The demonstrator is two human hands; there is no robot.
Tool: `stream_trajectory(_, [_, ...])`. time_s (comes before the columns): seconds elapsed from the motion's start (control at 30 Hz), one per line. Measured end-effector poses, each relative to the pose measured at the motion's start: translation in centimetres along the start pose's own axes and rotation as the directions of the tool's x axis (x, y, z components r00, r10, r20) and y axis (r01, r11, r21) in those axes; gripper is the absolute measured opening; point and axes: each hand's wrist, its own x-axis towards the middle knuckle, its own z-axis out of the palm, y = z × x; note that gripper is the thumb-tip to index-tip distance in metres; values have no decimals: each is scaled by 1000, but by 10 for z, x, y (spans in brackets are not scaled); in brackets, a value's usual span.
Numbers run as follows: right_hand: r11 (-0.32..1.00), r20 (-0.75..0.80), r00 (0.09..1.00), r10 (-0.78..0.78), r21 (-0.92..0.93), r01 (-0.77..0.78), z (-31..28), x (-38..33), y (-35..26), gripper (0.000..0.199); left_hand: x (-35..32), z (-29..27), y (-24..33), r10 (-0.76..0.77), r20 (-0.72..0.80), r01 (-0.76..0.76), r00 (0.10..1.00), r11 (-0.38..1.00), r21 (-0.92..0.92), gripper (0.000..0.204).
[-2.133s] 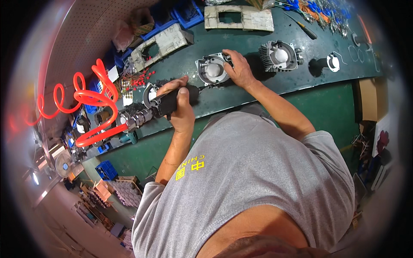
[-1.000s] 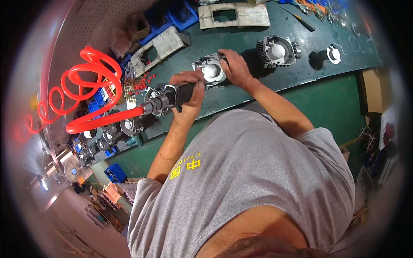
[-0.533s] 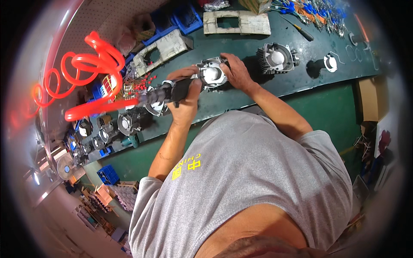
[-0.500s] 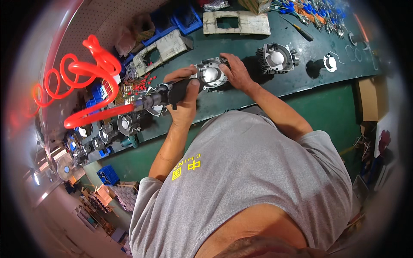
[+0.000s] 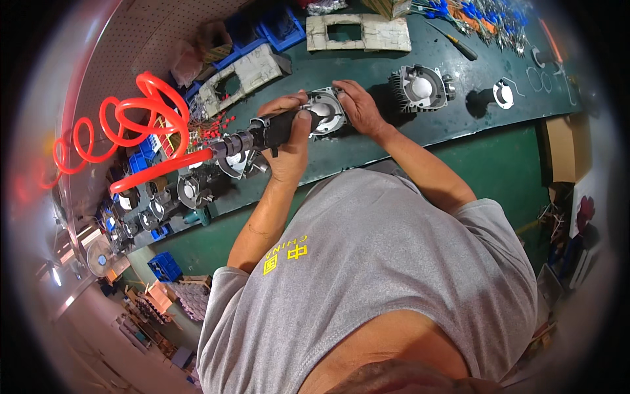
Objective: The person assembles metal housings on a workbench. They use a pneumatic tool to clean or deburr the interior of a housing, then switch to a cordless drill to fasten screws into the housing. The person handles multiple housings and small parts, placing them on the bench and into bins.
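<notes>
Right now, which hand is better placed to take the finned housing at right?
Likely the right hand: it is nearer the finned housing and holds no tool, just touching the edge of another housing. The left hand is wrapped around the black hosed tool, farther away.

A heathered grey short-sleeved shirt (image 5: 394, 256) carries yellow lettering (image 5: 299, 252) on its left front.

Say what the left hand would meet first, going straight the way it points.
Probably the silver metal housing with the round pale centre, which the right hand touches; depth is unclear, so contact might exist now.
</notes>
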Motion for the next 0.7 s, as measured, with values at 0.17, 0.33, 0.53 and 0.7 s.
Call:
stream_trajectory(0.17, [1000,-4,1000,7,22,-7,-1,0,0,35,0,1,1,-13,4,13,1000,999,34,29])
stream_trajectory(0.33, [1000,-2,1000,19,5,-19,-2,2,-3,35,-1,7,4,0,15,-1,1000,996,92,28])
stream_trajectory(0.53, [1000,-16,1000,-1,-25,1,0,1,-2,35,8,15,15,-152,122,104,981,937,334,31])
stream_trajectory(0.7, [996,-8,1000,-21,-83,21,1,2,-6,35,18,25,15,-160,225,63,961,921,384,28])
